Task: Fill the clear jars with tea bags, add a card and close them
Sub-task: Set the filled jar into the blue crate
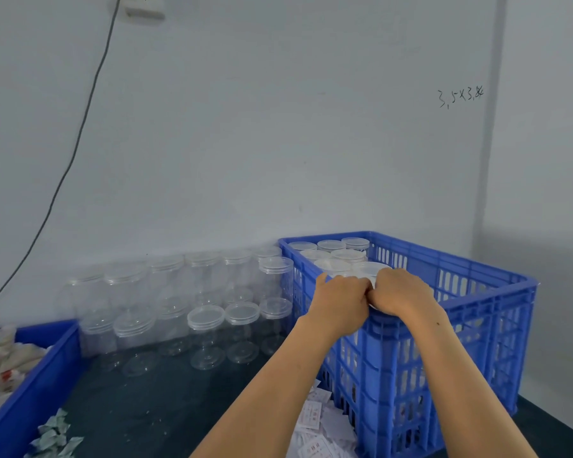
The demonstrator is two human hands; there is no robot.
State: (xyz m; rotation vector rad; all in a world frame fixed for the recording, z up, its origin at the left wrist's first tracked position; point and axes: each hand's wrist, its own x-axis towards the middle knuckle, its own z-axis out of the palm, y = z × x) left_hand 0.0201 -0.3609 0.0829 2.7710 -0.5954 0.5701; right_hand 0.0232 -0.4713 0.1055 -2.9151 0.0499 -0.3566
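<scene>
Head view shows our left hand (341,297) and right hand (399,292) meeting above the blue slatted plastic crate (460,325), fingers curled around a clear lidded plastic jar (372,271) directly beneath them.

A bunch of clear jars (209,335) with see-through lids stand upright in rows on the dark table, close by the wall, and they look empty. More closed jars (343,256) stand packed together in the far corner of the tall blue crate (460,325), and one white-topped jar (372,271) sits by the crate's near rim. A heap of small white cards (318,428) lies on the table, touching the front of the crate.
</scene>
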